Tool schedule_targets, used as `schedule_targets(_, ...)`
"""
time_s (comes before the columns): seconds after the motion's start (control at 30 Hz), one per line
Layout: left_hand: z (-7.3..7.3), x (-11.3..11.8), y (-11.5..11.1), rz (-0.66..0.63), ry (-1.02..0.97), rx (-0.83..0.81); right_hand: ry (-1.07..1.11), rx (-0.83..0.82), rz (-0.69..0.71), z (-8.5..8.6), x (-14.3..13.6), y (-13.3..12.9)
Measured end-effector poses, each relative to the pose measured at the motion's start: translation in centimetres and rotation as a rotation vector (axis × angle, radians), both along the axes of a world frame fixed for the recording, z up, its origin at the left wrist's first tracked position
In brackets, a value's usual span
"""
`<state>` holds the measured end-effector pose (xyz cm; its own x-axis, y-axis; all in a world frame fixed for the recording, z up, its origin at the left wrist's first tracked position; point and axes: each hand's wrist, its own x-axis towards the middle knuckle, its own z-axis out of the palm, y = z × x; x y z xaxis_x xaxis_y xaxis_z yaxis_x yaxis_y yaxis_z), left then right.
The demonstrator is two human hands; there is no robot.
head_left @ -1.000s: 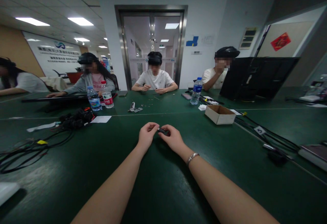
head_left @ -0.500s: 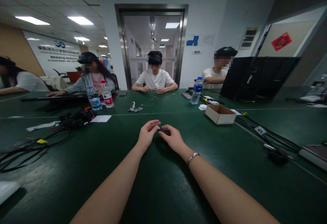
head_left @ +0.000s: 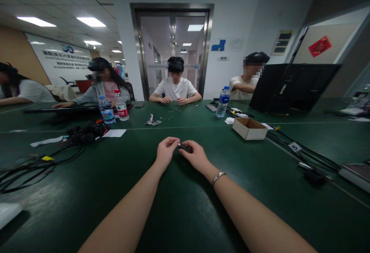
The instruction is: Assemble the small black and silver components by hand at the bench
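Note:
My right hand [head_left: 196, 153] is closed around a small dark stick-like object [head_left: 182, 146] with a silvery end, held just above the green table. Its exact kind is too small to tell. My left hand [head_left: 167, 152] is closed too, thumb and fingertips pinched together at the silvery end. Both hands meet at the middle of the view, and the fingers hide part of the object. A metal bracelet [head_left: 218, 178] circles my right wrist.
Ahead on the green table [head_left: 185, 222] lie small metal pieces [head_left: 153, 121]. A cardboard box [head_left: 250, 133] and a water bottle [head_left: 223, 103] stand to the right. Cables [head_left: 306, 151] run along the right; black gear [head_left: 86, 133] and bottles [head_left: 106, 111] are left. Several people sit opposite.
My left fingers have curled in and come together at the silvery end of the object. My right hand has barely moved.

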<state>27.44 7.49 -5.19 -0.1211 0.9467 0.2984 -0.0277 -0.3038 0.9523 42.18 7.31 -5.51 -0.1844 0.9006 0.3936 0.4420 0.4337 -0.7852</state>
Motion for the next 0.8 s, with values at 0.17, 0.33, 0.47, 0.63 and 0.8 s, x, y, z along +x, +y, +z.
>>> schedule_targets(0.17, 0.18, -0.07, -0.21, 0.029, 0.036, -0.015, -0.016, 0.017, 0.002, 0.04, 0.00, -0.03)
schedule_targets(0.33, 0.30, 0.08, -0.36, 0.080, 0.067, -0.047, -0.033, 0.055, 0.003, -0.14, 0.04, 0.09)
schedule_targets(0.47, 0.27, -0.04, -0.45, 0.151, 0.142, -0.066, -0.039, 0.070, 0.008, 0.04, 0.02, -0.14)
schedule_targets(0.63, 0.16, -0.50, -0.58, 0.278, 0.395, -0.063, -0.056, 0.109, 0.051, 0.35, -0.02, -0.53)
schedule_targets(0.8, -0.08, -0.37, -0.30, 0.226, 0.348, -0.002, -0.038, 0.103, 0.061, 0.39, -0.02, -0.51)
